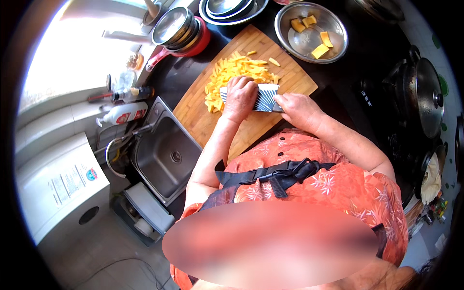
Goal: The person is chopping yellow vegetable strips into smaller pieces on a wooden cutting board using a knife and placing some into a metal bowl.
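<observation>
A broad kitchen knife [269, 97] with a striped blade lies across the near edge of a heap of cut yellow-orange strips [237, 69] on a wooden cutting board [195, 112]. Its dark handle is in my right hand [299, 110]. My left hand [240, 96] rests over the blade with bent fingers; what lies under its fingertips is hidden. A few loose strips are on the board beyond the heap. Beyond the board's right side, a steel bowl [300, 46] holds several orange chunks with rind, perhaps pumpkin.
A steel sink [165, 156] with a curved tap is at the left. Stacked bowls sit on a red pan [203, 38] at the back left, beside nested steel basins [235, 21]. A white bottle [127, 113] lies by the window. A lidded pan [429, 98] stands at the right.
</observation>
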`<state>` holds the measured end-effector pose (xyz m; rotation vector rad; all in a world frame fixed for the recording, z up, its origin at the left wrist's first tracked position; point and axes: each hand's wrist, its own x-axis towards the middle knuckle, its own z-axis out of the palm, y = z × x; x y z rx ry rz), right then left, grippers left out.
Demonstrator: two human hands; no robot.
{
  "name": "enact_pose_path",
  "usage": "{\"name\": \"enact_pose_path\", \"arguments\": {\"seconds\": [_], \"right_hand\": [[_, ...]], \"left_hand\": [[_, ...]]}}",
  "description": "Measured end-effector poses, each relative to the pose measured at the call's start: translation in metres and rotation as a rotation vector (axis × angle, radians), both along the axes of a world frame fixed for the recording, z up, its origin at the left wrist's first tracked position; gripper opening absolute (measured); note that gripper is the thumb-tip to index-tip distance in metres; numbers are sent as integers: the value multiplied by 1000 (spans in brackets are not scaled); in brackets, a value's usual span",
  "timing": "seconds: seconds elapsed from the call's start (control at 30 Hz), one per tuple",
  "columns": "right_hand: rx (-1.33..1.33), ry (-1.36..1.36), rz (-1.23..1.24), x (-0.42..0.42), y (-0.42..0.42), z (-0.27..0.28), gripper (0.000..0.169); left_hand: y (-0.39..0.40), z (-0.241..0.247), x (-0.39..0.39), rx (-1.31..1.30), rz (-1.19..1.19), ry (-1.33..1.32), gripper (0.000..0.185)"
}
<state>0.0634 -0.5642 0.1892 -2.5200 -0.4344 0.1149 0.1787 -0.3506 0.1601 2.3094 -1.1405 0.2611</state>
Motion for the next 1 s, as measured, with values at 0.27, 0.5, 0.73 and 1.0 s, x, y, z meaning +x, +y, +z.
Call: {"name": "enact_pose_path", "arguments": {"seconds": [0.27, 0.5, 0.73, 1.0], "right_hand": [[20, -1, -1, -27, -59, 18, 32], [67, 19, -75, -48, -103, 23, 39], [62, 62, -39, -54, -109, 10, 27], [5, 18, -62, -57, -118, -11, 24]], "left_hand": [[44, -13, 21, 181, 201, -95, 8], [-33, 21, 48, 2, 169, 85, 11], [-185, 28, 78, 110, -163, 247, 22], [-289, -10, 73, 500, -125, 311, 37]]}}
